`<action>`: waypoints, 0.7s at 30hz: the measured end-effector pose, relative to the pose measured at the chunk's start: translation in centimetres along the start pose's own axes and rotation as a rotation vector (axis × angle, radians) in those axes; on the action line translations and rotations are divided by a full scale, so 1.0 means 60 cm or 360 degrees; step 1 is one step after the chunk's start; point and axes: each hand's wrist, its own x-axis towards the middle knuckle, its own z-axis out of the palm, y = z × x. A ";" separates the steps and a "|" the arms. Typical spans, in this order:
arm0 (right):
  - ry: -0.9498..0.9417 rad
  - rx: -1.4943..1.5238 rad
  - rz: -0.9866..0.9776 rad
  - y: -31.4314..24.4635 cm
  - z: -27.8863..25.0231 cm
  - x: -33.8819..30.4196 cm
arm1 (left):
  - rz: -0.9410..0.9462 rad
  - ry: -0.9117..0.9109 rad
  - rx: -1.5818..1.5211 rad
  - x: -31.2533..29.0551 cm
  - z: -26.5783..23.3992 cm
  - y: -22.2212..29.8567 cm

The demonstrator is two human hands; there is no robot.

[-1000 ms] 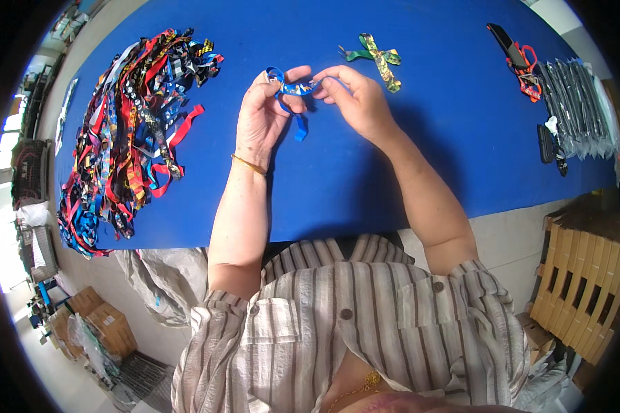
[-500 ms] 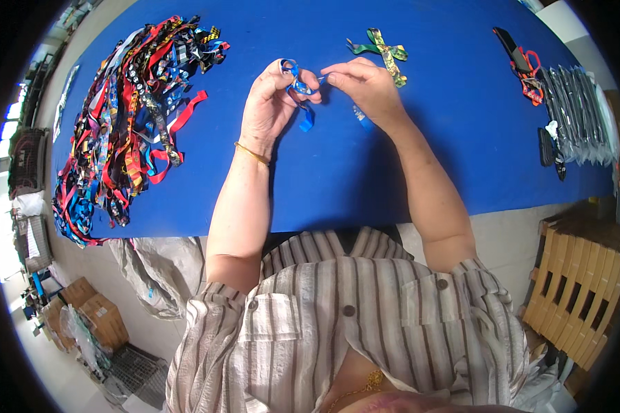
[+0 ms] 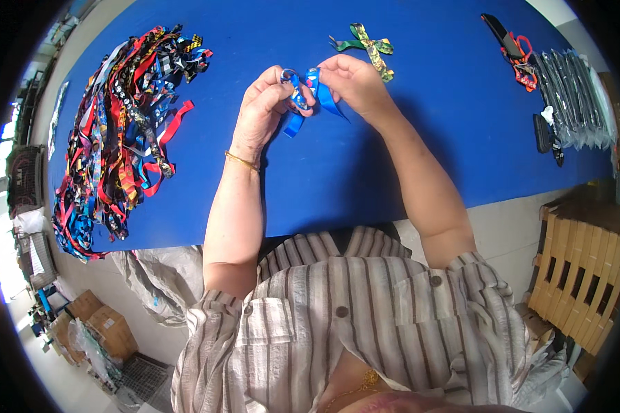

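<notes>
Over the blue table, my two hands hold a blue printed ribbon strap (image 3: 315, 82). My left hand (image 3: 260, 110) is closed around a curled loop of it, with a short plain blue tail hanging below the fingers. My right hand (image 3: 360, 84) pinches another stretch of the strap at its upper edge, and from there a flat blue end drops toward me. The fingers of both hands cover part of the strap, so how the two stretches join cannot be made out. Just beyond my right hand lies a green and yellow patterned strap (image 3: 375, 47), folded crosswise.
A long heap of multicoloured straps (image 3: 120, 148) covers the table's left side. At the right lie red-handled scissors (image 3: 522, 47), a row of dark items in clear plastic (image 3: 575, 100) and a small black object (image 3: 542, 133). Cardboard boxes (image 3: 110, 330) stand on the floor at left.
My right hand has changed its hold: a wide blue end now hangs from its fingers, where a thin edge was pinched before. The loop in my left hand shows more openly.
</notes>
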 end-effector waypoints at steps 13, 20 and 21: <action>-0.0131 -0.0073 -0.0089 -0.009 0.014 -0.005 | -0.0110 0.0058 0.0168 0.004 -0.003 -0.006; -0.0299 0.0119 -0.0065 -0.012 0.013 -0.006 | -0.0081 0.0043 0.0169 0.004 -0.004 -0.007; -0.0271 0.0129 -0.0103 -0.007 0.014 -0.003 | -0.0093 0.0050 0.0148 0.005 -0.002 -0.007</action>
